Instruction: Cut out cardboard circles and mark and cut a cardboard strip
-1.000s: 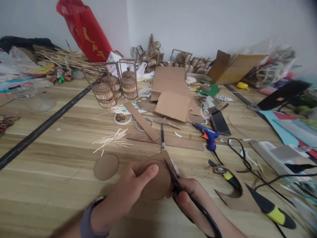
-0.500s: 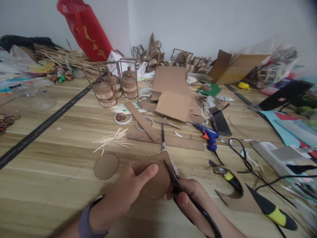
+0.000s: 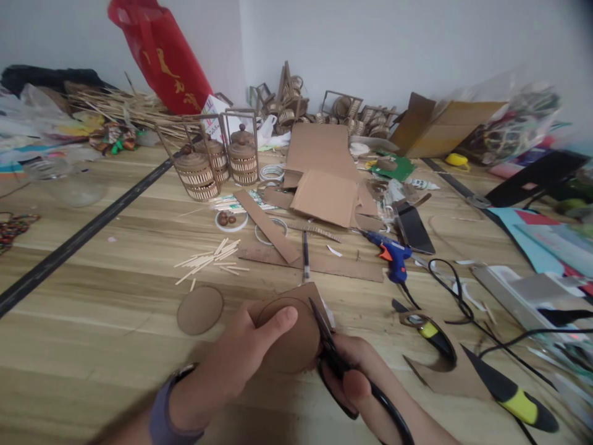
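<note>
My left hand (image 3: 252,349) grips a piece of brown cardboard (image 3: 294,337) that bears a drawn circle; the thumb lies on top and the other fingers are hidden beneath. In my right hand (image 3: 359,371) are black-handled scissors (image 3: 332,355), with the blades at the right edge of the cardboard, along the drawn line. The scissors' handles are spread apart. Left of my left hand, a cut cardboard disc (image 3: 200,310) lies flat on the wooden table (image 3: 115,364).
Thin wooden sticks (image 3: 215,259), cardboard strips (image 3: 267,227) and a pen (image 3: 306,253) lie ahead. To the right are a blue glue gun (image 3: 391,253) with its cable, a yellow-black cutter (image 3: 516,395) and a phone (image 3: 414,227). Small basket-like lanterns (image 3: 243,161) stand behind.
The scissors' handles have opened wider in my right hand, the lower loop swinging down and left. My left hand and the cardboard have hardly moved.
</note>
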`<action>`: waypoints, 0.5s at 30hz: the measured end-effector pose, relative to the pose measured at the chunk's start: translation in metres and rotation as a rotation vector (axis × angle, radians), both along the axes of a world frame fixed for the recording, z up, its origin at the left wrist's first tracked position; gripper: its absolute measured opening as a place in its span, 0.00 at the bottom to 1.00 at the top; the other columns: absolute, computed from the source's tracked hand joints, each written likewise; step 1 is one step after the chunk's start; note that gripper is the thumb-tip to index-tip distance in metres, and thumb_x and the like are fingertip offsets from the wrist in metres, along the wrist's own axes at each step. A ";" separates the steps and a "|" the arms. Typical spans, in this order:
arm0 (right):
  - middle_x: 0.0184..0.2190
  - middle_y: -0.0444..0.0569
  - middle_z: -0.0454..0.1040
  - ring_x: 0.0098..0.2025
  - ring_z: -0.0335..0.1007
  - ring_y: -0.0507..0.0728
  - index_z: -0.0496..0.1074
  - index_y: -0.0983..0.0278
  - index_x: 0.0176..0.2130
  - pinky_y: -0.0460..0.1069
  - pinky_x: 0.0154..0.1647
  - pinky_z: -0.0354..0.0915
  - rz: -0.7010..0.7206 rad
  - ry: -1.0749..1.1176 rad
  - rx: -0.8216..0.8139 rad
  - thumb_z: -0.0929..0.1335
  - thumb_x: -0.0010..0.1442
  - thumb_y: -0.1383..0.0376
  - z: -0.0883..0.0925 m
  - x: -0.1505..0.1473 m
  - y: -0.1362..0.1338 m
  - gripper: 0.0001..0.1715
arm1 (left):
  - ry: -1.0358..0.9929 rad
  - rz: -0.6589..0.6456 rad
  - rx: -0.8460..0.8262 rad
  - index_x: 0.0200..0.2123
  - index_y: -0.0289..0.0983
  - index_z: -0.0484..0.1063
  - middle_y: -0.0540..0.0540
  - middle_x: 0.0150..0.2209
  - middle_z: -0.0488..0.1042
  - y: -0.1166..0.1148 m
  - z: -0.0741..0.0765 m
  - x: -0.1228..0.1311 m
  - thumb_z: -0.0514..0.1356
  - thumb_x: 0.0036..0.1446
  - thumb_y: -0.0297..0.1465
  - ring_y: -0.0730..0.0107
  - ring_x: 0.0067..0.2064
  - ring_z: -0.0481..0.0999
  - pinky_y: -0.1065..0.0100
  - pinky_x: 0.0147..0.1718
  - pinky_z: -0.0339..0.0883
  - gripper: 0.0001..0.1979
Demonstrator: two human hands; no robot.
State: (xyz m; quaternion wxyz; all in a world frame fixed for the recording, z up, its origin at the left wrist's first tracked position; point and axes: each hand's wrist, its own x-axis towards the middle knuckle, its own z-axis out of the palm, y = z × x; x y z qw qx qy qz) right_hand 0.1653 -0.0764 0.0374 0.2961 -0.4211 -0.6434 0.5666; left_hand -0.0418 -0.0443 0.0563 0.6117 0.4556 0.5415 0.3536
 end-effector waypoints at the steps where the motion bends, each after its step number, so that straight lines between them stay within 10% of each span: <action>1: 0.17 0.38 0.57 0.20 0.50 0.49 0.64 0.63 0.27 0.46 0.21 0.48 0.002 -0.001 -0.001 0.54 0.55 0.23 0.001 -0.001 0.000 0.47 | 0.010 -0.008 0.003 0.48 0.41 0.82 0.43 0.53 0.83 0.000 0.001 0.000 0.66 0.56 0.50 0.48 0.61 0.76 0.54 0.63 0.66 0.23; 15: 0.19 0.38 0.55 0.20 0.49 0.48 0.72 0.66 0.32 0.46 0.21 0.47 -0.028 -0.011 0.027 0.54 0.62 0.28 0.002 -0.002 -0.002 0.48 | 0.018 -0.073 -0.003 0.44 0.40 0.84 0.44 0.51 0.84 0.000 0.005 0.000 0.64 0.59 0.49 0.49 0.57 0.79 0.55 0.63 0.66 0.21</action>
